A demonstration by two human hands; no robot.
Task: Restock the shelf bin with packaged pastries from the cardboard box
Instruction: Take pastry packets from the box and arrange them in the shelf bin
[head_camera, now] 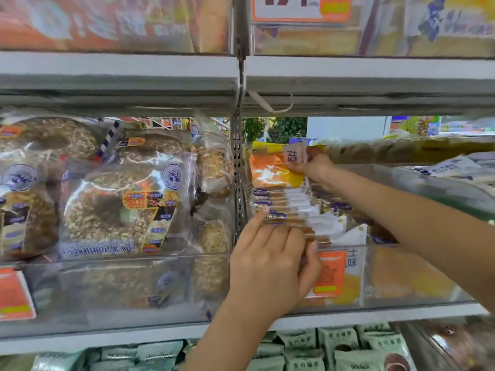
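Shelf (375,310) bearing clear pastry bin (401,277)

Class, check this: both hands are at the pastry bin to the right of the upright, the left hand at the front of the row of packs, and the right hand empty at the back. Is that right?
Not quite. The head view shows the right hand pinching an orange pack at the back, not empty. The rest stands: the left hand is at the front of the row in the bin, right of the upright.

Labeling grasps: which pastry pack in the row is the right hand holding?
The rearmost orange pack; right hand pinches its top, lifted above the row.
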